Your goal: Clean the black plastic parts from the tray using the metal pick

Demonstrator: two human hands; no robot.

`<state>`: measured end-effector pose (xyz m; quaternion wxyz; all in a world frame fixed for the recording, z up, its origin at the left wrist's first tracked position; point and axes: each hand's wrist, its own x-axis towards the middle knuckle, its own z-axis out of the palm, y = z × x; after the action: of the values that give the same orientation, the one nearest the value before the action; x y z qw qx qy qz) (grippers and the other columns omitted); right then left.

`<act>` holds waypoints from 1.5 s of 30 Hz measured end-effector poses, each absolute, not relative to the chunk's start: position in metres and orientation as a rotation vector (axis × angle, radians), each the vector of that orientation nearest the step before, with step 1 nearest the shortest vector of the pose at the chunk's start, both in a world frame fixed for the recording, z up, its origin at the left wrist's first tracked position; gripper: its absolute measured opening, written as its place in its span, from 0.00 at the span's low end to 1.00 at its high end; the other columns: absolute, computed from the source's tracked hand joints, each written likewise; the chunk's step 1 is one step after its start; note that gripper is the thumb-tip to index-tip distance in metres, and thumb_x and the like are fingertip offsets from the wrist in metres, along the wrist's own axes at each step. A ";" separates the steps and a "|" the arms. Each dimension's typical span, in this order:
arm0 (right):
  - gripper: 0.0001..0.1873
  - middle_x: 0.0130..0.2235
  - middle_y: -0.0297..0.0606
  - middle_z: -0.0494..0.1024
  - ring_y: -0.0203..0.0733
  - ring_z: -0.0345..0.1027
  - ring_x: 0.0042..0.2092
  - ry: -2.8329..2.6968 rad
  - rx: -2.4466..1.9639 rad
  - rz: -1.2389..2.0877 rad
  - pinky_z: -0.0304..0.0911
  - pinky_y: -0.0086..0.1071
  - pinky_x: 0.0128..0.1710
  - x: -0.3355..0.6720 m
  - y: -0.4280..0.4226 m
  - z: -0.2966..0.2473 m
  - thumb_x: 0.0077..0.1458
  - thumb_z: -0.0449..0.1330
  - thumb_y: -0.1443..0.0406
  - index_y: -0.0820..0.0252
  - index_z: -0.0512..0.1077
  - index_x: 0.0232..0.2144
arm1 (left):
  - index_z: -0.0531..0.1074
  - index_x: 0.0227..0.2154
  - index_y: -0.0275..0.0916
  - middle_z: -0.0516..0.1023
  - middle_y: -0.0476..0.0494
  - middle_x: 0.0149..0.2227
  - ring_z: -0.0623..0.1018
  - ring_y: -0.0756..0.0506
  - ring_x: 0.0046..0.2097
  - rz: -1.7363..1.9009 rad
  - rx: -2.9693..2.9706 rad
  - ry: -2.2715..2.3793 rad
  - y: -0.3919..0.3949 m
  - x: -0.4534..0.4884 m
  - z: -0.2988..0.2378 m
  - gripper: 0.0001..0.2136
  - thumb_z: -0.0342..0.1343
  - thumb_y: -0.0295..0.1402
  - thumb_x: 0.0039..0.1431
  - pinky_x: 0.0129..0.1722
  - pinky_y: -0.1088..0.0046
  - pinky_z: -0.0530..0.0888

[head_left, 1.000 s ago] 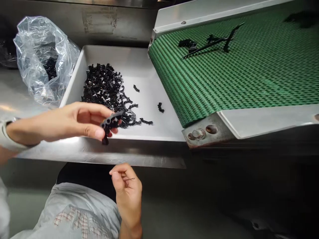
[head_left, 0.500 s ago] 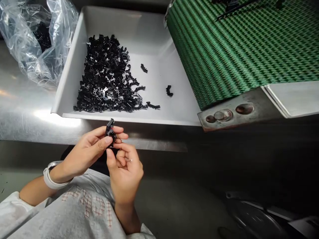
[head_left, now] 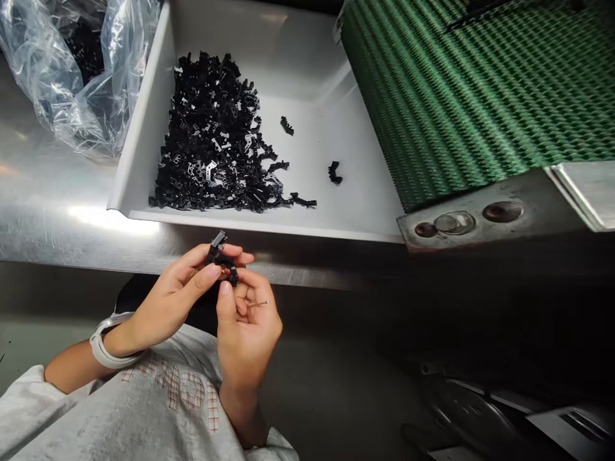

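My left hand [head_left: 180, 294] pinches a small black plastic part [head_left: 220, 257] between thumb and fingers, just in front of the steel counter's edge. My right hand [head_left: 247, 323] is closed beside it, its thumb touching the same part, and a thin metal pin [head_left: 258, 303] sticks out from its fingers. Behind them a white tray [head_left: 139, 160] holds a heap of black plastic parts [head_left: 211, 157], with a few loose ones lying to the right of the heap.
A green conveyor belt [head_left: 480, 89] slopes down over the tray's right side, ending in a steel end plate [head_left: 461, 221]. A clear plastic bag [head_left: 72, 70] with black parts lies at the left on the steel counter [head_left: 52, 218]. Dark floor lies below.
My left hand brought the black part from over the tray down to my right hand in front of the counter. The view tilted down and both hands now meet on the part.
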<state>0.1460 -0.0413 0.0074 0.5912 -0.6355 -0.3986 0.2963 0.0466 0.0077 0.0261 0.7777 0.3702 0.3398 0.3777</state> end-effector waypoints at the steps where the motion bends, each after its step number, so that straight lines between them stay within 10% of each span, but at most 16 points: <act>1: 0.04 0.21 0.22 0.54 0.27 0.50 0.20 -0.918 -1.475 0.666 0.53 0.21 0.18 0.147 -0.042 0.007 0.58 0.59 0.66 0.59 0.73 0.37 | 0.81 0.44 0.48 0.83 0.49 0.47 0.80 0.51 0.43 0.826 0.785 0.745 0.009 0.046 0.027 0.09 0.60 0.38 0.64 0.47 0.77 0.75; 13: 0.17 0.27 0.30 0.74 0.31 0.60 0.23 -1.348 -1.460 0.152 0.60 0.25 0.23 0.181 -0.043 0.005 0.60 0.58 0.74 0.53 0.78 0.47 | 0.77 0.28 0.40 0.81 0.42 0.46 0.77 0.44 0.52 0.596 0.838 0.645 0.021 0.020 0.022 0.15 0.58 0.46 0.63 0.54 0.69 0.71; 45: 0.14 0.23 0.29 0.69 0.31 0.58 0.22 -1.745 -1.482 -0.102 0.58 0.27 0.25 0.194 -0.041 0.003 0.65 0.57 0.73 0.60 0.76 0.50 | 0.79 0.30 0.40 0.78 0.45 0.38 0.73 0.47 0.40 0.460 1.016 0.682 0.025 0.023 0.021 0.17 0.57 0.48 0.63 0.45 0.72 0.70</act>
<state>0.1943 -0.0414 0.0028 0.4122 -0.5893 -0.6937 -0.0404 0.0234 0.0249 0.0207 0.7939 0.4725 0.3174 0.2138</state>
